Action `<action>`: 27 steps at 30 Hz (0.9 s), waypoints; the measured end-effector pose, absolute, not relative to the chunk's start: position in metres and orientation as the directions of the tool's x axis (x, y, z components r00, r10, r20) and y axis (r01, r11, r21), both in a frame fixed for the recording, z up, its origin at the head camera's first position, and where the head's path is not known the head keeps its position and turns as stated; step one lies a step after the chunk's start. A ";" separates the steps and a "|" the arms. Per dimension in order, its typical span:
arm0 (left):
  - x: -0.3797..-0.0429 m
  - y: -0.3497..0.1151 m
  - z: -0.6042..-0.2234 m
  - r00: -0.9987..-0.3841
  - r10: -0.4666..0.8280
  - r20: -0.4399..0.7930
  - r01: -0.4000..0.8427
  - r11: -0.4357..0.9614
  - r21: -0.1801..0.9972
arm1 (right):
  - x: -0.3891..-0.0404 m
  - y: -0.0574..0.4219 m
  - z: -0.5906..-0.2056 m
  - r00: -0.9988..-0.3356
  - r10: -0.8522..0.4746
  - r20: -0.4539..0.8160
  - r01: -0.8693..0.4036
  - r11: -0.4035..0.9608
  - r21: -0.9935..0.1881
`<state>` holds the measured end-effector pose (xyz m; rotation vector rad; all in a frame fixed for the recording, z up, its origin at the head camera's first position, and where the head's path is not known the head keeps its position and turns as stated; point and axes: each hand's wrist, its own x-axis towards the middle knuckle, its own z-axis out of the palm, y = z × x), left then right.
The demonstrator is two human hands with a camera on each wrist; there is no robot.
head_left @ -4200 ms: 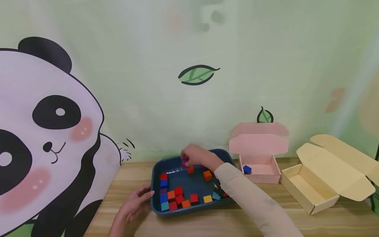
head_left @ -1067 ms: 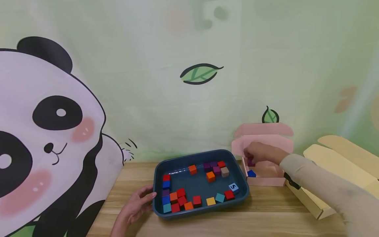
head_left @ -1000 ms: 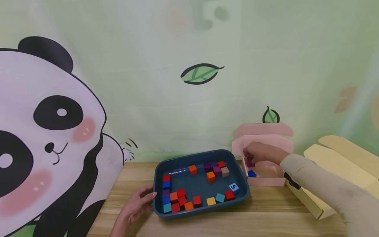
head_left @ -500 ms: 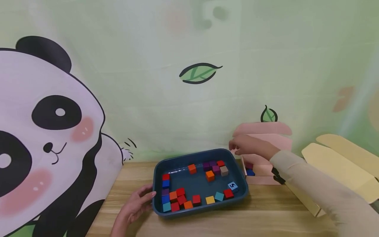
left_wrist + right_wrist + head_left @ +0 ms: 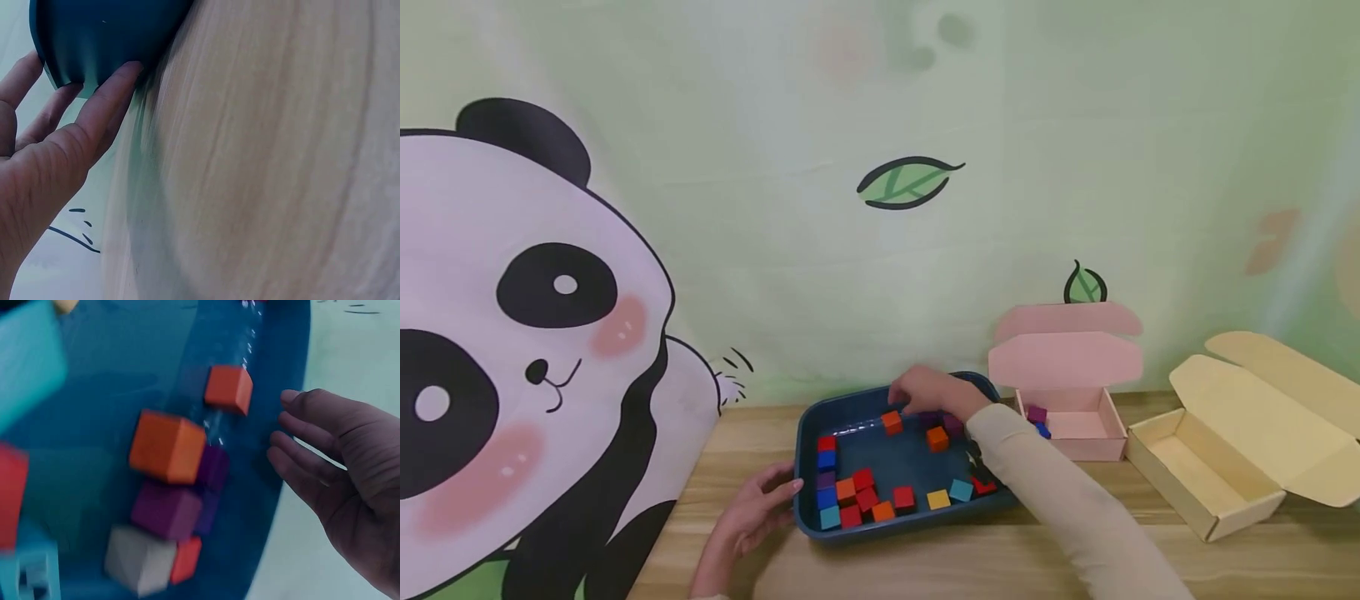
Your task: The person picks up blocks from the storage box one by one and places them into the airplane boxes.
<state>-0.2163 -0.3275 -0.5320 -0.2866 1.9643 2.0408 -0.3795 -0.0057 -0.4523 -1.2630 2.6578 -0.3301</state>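
My left hand (image 5: pixel 751 510) rests its fingertips against the left end of a dark blue tray (image 5: pixel 880 454). In the left wrist view its fingers (image 5: pixel 109 94) touch the tray's outer wall, loosely extended. My right hand (image 5: pixel 934 392) hovers over the tray's back edge with nothing in it. Just beside its fingertips is an orange cube (image 5: pixel 226 389), apart from them in the right wrist view. Another orange cube (image 5: pixel 165 447), purple cubes (image 5: pixel 165 509) and a greyish cube (image 5: pixel 140 559) lie nearby. Several red, blue, orange and teal cubes line the tray's left and front sides.
A pink box (image 5: pixel 1075 450) with raised lid stands right of the tray. It contains a purple cube (image 5: pixel 1037 413) and a blue block (image 5: pixel 1042 430). Further right sits a pale yellow box (image 5: pixel 1180 492), its lid spread open. A panda-printed backdrop (image 5: pixel 820 275) rises behind the table.
My right hand took a purple cube from the tray, released it in the pink box, and came back left over the tray. The left hand stayed at the tray's end.
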 end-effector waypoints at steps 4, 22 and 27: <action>-0.217 -0.326 -0.532 -0.928 0.072 -0.364 -0.367 -0.033 0.930 | -0.378 -0.024 -0.466 -0.643 -0.761 -0.089 -0.722 0.641 -0.262; -0.217 -0.329 -0.532 -0.938 0.108 -0.329 -0.335 -0.053 0.941 | -0.369 -0.041 -0.484 -0.803 -0.579 -0.140 -0.544 0.809 -0.223; -0.217 -0.326 -0.534 -0.941 0.101 -0.324 -0.330 -0.055 0.942 | -0.372 -0.038 -0.489 -0.811 -0.564 -0.152 -0.529 0.820 -0.219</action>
